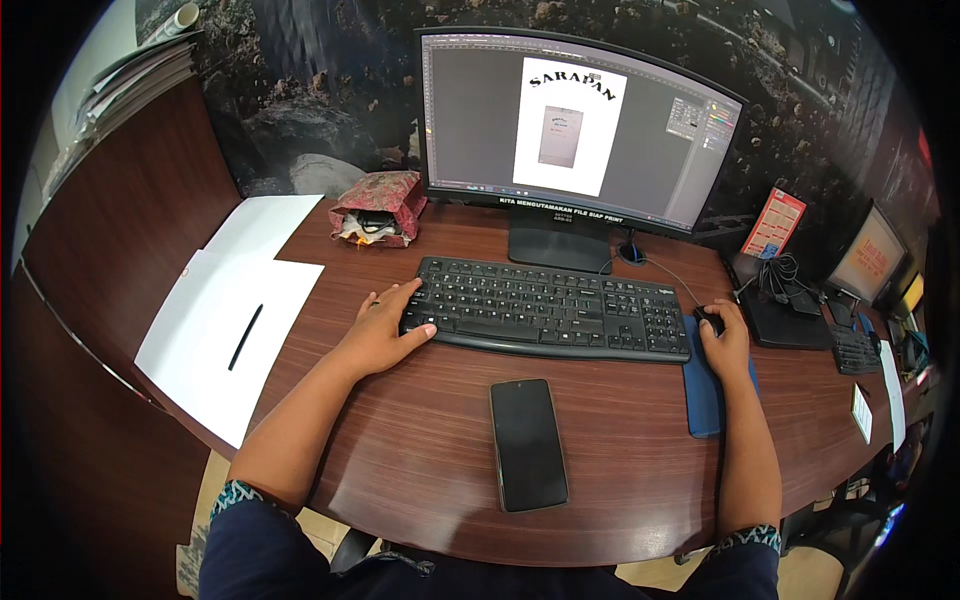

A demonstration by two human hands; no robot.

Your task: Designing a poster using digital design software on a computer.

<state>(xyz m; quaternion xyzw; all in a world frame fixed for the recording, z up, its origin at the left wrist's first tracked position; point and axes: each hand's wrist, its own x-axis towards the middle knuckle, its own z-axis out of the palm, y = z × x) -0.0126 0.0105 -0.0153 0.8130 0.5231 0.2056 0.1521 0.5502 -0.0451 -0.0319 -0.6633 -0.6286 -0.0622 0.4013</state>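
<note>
My left hand rests at the left end of a black keyboard, its thumb on the lower keys and its fingers spread toward the upper ones. It holds nothing. At the keyboard's right end, my right hand is wrapped over a dark computer mouse, which it mostly covers. Under that hand and wrist lies a blue mouse pad. Behind the keyboard stands a monitor showing a design window with a white page, curved black lettering and a small inset picture.
A dark smartphone lies in front of the keyboard. White paper sheets with a black pen are at left. A red patterned bag sits left of the monitor. A black device with coiled cable and a second screen stand at right.
</note>
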